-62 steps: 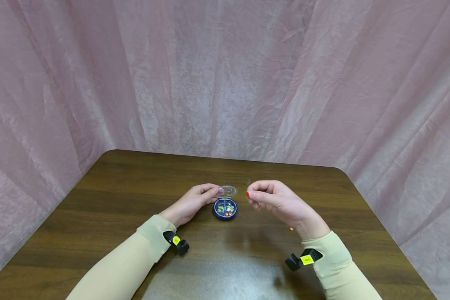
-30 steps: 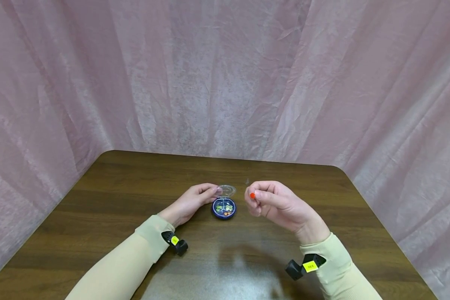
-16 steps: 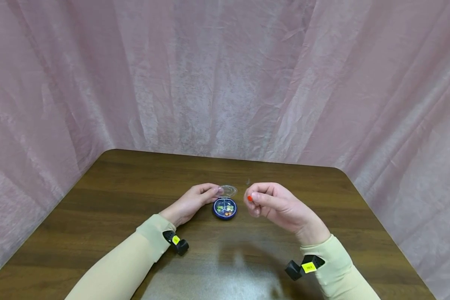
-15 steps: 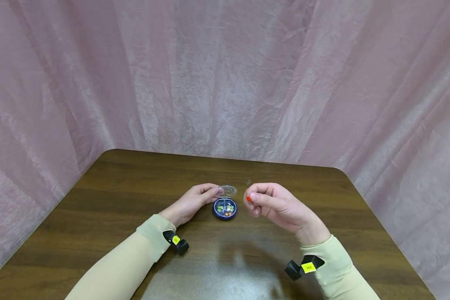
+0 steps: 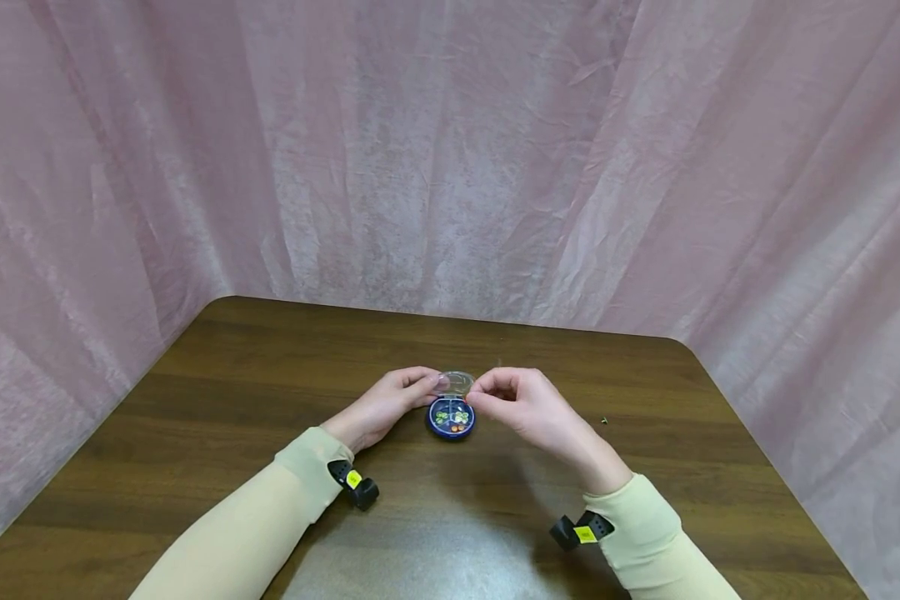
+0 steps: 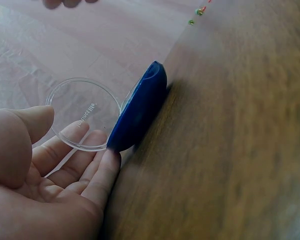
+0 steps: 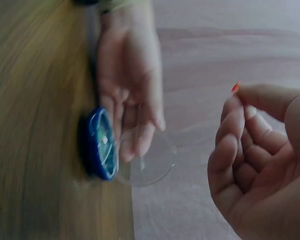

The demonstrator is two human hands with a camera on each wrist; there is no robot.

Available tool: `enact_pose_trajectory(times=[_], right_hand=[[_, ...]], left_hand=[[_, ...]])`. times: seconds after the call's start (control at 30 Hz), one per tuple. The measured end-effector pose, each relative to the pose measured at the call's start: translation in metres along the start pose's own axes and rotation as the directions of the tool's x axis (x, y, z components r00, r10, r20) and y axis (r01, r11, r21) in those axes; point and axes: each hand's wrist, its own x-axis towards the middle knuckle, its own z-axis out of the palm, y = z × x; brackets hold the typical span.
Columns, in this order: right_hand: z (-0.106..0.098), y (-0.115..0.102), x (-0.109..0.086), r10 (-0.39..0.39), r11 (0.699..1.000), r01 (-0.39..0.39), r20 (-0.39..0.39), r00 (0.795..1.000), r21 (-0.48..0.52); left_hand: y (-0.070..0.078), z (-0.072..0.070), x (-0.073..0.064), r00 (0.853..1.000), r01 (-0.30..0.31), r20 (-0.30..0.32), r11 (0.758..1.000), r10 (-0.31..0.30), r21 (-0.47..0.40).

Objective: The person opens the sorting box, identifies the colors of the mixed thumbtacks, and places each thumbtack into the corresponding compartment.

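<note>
A round blue pill case (image 5: 451, 436) stands on the table with its clear lid (image 5: 457, 382) raised. Thin dividers part its inside; green, yellowish and orange bits lie in the compartments. My left hand (image 5: 390, 404) holds the lid at its left side, thumb in front and fingers behind, as the left wrist view shows, with a fingertip against the blue base (image 6: 140, 110). Between thumb and forefinger my right hand (image 5: 528, 408) pinches a tiny orange-red piece (image 7: 235, 87), over the right edge of the case in the head view.
A small green piece (image 5: 603, 420) lies on the brown wooden table (image 5: 285, 350) to the right of my right hand. In the left wrist view, green bits (image 6: 199, 12) and something red show on the table beyond the case. A pink curtain (image 5: 435, 167) hangs behind the table.
My right hand has moved left to the case, carrying the orange-red piece. The green piece on the table has come into sight. My left hand and the case have stayed put.
</note>
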Motion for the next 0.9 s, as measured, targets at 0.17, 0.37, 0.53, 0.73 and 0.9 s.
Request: enact_pose_trajectory(times=[0.17,0.37,0.53,0.73,0.9], right_hand=[[0.013,0.003,0.011,-0.021,0.948,0.001,-0.06,0.998,-0.318],[0.026,0.013,0.022,-0.108,0.839,0.06,-0.057,0.993,-0.541],[0.036,0.02,0.026,-0.155,0.743,0.105,-0.017,0.988,-0.662],[0.042,0.027,0.029,-0.208,0.665,0.168,0.036,0.977,-0.728],[0.044,0.031,0.03,-0.239,0.631,0.212,0.072,0.968,-0.746]], left_hand=[[-0.001,-0.001,0.001,1.0,0.003,-0.002,1.0,-0.003,-0.01],[-0.002,-0.001,0.002,1.0,-0.013,0.0,1.0,0.013,-0.01],[-0.003,-0.001,0.001,1.0,-0.018,-0.003,1.0,0.018,-0.009],[-0.004,-0.002,0.002,1.0,-0.013,0.001,1.0,0.013,-0.008],[-0.005,-0.004,0.003,1.0,-0.023,0.004,1.0,0.023,0.002]])
